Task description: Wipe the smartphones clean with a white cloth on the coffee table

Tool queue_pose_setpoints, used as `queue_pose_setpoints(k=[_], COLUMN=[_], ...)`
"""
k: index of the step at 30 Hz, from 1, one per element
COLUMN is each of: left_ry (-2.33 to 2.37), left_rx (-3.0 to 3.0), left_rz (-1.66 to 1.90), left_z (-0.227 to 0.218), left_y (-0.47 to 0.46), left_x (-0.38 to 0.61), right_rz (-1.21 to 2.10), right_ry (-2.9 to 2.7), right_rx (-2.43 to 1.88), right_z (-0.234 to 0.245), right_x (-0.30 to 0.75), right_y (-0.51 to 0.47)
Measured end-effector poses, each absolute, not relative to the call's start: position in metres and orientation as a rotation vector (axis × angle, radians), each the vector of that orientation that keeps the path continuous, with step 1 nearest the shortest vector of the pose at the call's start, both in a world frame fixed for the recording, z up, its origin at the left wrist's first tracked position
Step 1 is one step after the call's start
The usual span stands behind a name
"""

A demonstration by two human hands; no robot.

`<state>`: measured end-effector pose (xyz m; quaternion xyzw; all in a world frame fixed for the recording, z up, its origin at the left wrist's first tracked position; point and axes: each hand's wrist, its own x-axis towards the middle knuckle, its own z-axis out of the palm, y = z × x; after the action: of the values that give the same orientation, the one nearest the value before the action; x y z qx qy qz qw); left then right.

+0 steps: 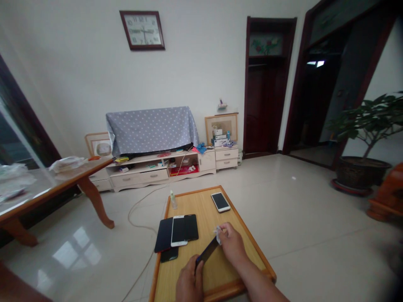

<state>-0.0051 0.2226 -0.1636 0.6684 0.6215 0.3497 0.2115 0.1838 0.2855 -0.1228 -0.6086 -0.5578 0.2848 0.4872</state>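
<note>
My left hand (190,280) is closed around the near end of a dark smartphone (208,252), which is tilted above the wooden table (217,274). At the phone's far end, my right hand (232,242) pinches a crumpled white wipe (218,234) against its edge. A white-framed phone (221,201) lies alone near the table's far right side. On the left, a white phone (179,231) overlaps a black phone (191,227) and a dark blue phone (164,235). Another black phone (170,254) is partly covered below them. A small clear spray bottle (173,200) stands at the far left corner.
A raised wooden rim (255,242) runs round the table. A pale cable (137,226) trails over the tiled floor at left. Beyond are a low white cabinet (138,179), a second table (71,176) at left and a potted plant (359,174) at right.
</note>
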Motion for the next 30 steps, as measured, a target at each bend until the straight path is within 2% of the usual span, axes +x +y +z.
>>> queue_pose_setpoints(k=[10, 17, 30], left_ry=[1.598, 1.647, 1.617], left_rx=[1.865, 1.827, 1.841], left_rz=[0.972, 0.94, 1.047], left_z=[-0.161, -0.143, -0.153], left_y=[0.23, 0.226, 0.218], left_x=[-0.012, -0.009, -0.009], right_rz=[0.734, 0.703, 0.848], right_ry=[-1.567, -1.483, -1.607], right_rx=[-1.359, -1.395, -1.195], right_z=[-0.126, -0.127, -0.129], right_x=[0.143, 0.168, 0.125], right_y=[0.269, 0.279, 0.239])
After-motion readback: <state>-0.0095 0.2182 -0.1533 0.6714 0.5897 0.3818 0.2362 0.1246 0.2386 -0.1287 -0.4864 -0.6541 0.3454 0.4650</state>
